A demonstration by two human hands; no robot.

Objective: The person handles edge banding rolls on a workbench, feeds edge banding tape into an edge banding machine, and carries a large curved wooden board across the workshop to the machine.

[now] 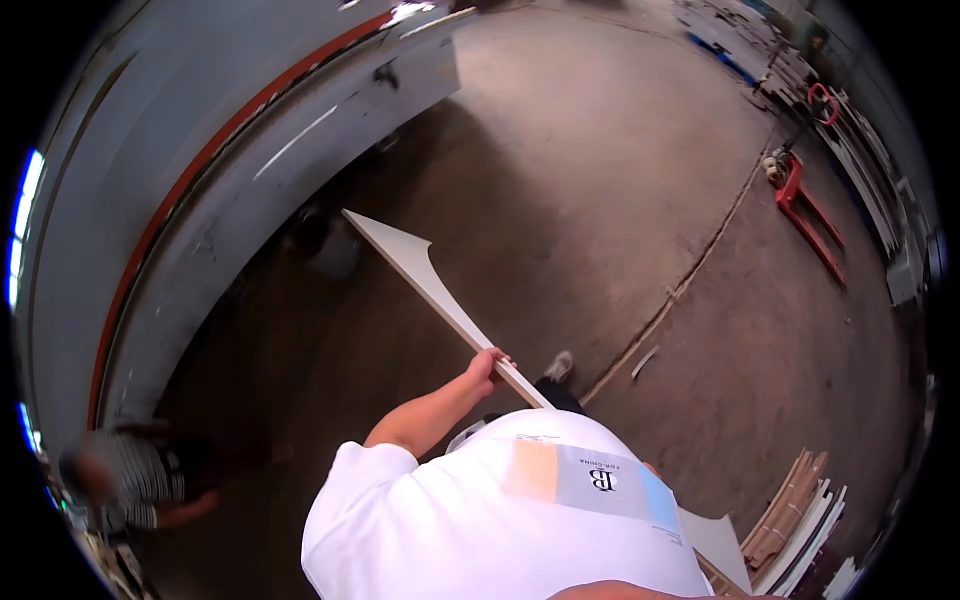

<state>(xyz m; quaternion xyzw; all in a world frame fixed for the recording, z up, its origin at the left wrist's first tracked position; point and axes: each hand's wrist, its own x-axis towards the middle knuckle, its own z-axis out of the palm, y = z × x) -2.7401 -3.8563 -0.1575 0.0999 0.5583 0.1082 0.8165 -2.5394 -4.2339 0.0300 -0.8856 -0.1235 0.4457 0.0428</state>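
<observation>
My left hand (488, 368) is closed around the edge of a long white panel (400, 250). The panel has a pale narrow edge and a curved cut-out along one side, and its far end tapers to a point. It runs back past my white T-shirt, which hides its middle. A white board part (722, 545) shows on the other side of my body; I cannot tell whether it is the same panel. Of my right hand only a sliver of skin (652, 470) may show beside the shirt, and its fingers are hidden.
A large grey machine (330, 140) with a red stripe curves along the left. A person in a striped top (145, 470) stands at lower left. A red pallet jack (808, 215) stands at right, near stacked strips (865, 170). More brown and white strips (790, 515) lie lower right.
</observation>
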